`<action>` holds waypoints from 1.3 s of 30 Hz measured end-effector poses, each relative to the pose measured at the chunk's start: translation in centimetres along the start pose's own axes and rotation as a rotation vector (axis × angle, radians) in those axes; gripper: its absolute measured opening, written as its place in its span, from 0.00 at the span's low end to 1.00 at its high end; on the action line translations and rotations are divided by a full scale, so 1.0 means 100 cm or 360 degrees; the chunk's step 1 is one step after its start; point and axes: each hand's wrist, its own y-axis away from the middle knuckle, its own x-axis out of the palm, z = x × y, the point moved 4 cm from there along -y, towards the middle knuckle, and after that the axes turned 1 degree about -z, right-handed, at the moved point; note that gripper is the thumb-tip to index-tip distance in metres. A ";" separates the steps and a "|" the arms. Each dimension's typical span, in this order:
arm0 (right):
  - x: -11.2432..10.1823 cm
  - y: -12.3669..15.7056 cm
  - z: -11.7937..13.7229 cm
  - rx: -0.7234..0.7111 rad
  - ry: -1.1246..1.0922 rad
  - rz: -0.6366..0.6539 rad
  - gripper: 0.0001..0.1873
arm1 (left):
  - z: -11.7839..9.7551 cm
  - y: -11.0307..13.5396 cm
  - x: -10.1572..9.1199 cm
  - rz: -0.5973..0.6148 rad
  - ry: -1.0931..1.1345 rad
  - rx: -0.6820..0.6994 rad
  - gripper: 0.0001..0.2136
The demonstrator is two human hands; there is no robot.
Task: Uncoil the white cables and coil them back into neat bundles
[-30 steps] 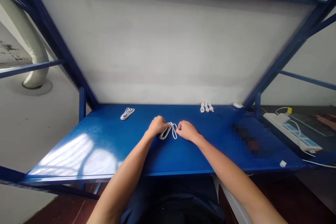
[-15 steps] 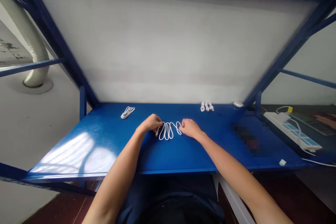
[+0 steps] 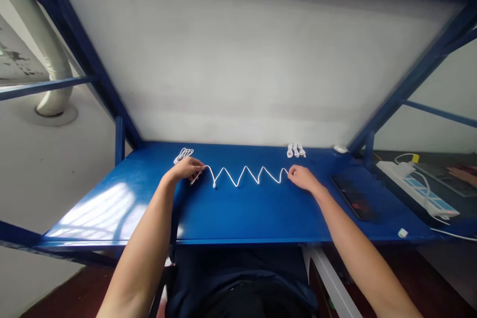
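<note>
A white cable (image 3: 242, 175) runs in a zigzag between my two hands, over the blue tabletop (image 3: 238, 218). My left hand (image 3: 189, 167) is closed on its left end, and a short tail with a plug hangs out below the fingers. Pinched on the right end of the cable is my right hand (image 3: 299, 177). Just behind my left hand lies a coiled white cable (image 3: 183, 154). Farther back on the right, several small bundled white cables (image 3: 296, 150) lie side by side.
A white rounded object (image 3: 340, 149) sits at the back right corner. Toward the right lie a dark phone-like object (image 3: 350, 196), partly blurred, and a small white block (image 3: 403, 233). A power strip (image 3: 421, 191) with plugged-in leads stands beyond. Blue frame posts (image 3: 119, 139) flank the table.
My hands have moved apart, the left to the left and the right to the right. The cable's tight loops have been drawn out into a wide zigzag.
</note>
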 end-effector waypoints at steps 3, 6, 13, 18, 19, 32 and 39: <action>-0.005 0.002 -0.007 0.0033 -0.0111 0.0010 0.06 | 0.000 0.000 -0.001 -0.0003 -0.0007 0.0024 0.17; -0.009 0.003 -0.009 0.0097 -0.0139 0.0011 0.06 | 0.002 0.001 -0.004 -0.0026 -0.0007 0.0019 0.15; -0.016 0.004 -0.026 0.0304 -0.0152 -0.0039 0.07 | 0.010 -0.001 -0.010 -0.0036 -0.0001 0.0019 0.16; -0.018 -0.001 -0.040 0.0414 -0.0048 -0.0118 0.14 | 0.018 -0.003 -0.013 -0.0065 0.0070 -0.0001 0.21; -0.018 -0.002 -0.042 0.0429 -0.0030 -0.0125 0.15 | 0.019 -0.003 -0.013 -0.0062 0.0073 -0.0010 0.22; -0.021 0.000 -0.045 0.0499 -0.0045 -0.0086 0.10 | 0.018 0.001 -0.017 -0.0080 0.0070 -0.0011 0.23; -0.021 0.001 -0.045 0.0496 -0.0048 -0.0069 0.09 | 0.018 0.000 -0.018 -0.0075 0.0111 -0.0017 0.22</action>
